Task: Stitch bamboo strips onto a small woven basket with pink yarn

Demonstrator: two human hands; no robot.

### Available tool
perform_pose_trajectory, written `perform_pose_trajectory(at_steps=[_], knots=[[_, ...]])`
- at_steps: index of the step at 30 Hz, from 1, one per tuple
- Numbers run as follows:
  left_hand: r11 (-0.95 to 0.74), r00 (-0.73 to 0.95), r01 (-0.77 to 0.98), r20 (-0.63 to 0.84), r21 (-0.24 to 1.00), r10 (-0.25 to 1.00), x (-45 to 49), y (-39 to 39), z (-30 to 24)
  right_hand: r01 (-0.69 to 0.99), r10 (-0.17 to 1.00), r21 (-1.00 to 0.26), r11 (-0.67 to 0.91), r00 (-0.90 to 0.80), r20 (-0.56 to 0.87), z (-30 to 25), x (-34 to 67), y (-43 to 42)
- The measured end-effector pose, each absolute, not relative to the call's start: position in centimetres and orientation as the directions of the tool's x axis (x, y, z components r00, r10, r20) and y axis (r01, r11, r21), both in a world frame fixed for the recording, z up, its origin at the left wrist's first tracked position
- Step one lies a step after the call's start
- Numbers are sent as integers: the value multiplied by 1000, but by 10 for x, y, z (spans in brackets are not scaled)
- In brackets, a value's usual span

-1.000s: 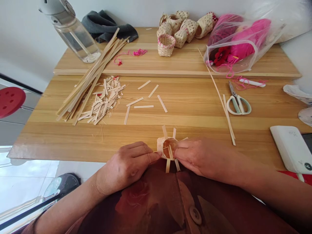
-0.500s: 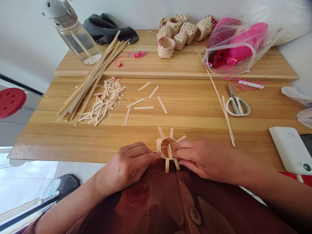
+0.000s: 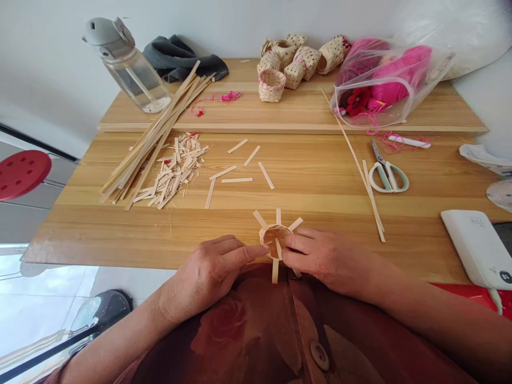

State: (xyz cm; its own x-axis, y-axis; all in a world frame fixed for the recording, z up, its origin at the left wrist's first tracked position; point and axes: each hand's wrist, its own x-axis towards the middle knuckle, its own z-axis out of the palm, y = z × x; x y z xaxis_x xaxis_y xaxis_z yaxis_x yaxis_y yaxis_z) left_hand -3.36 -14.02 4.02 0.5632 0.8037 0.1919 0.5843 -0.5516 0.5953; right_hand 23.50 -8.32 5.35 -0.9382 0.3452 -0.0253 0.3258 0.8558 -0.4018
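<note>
In the lower centre of the frame, a small basket (image 3: 272,236) is held at the near edge of the table (image 3: 224,226) — its mouth turned upward, strip ends (image 3: 278,216) splayed around the rim. Its right side is grasped by the fingers of the right hand (image 3: 324,261). At its left rim the left forefinger is laid (whether the left hand (image 3: 214,272) is closed beneath cannot be told). Scissors (image 3: 382,163) are seen at centre right.
</note>
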Motion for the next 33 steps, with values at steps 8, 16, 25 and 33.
perform_pose_trajectory(at_steps=[8,16,25,33], knots=[[-544,446,718,312,434,839,-26,-132,51,299,327,-220,928,-940,101,47,237,-85],[-757,676,637,368,143,639,-6,-107,51,367,431,-281,887,-875,218,34,242,-88],[-744,711,636,221,204,668,-6,-111,48,331,527,-507,796,-792,310,22,246,-85],[-734,709,628,199,259,676,-4,-115,50,347,552,-521,780,-774,310,21,245,-86]])
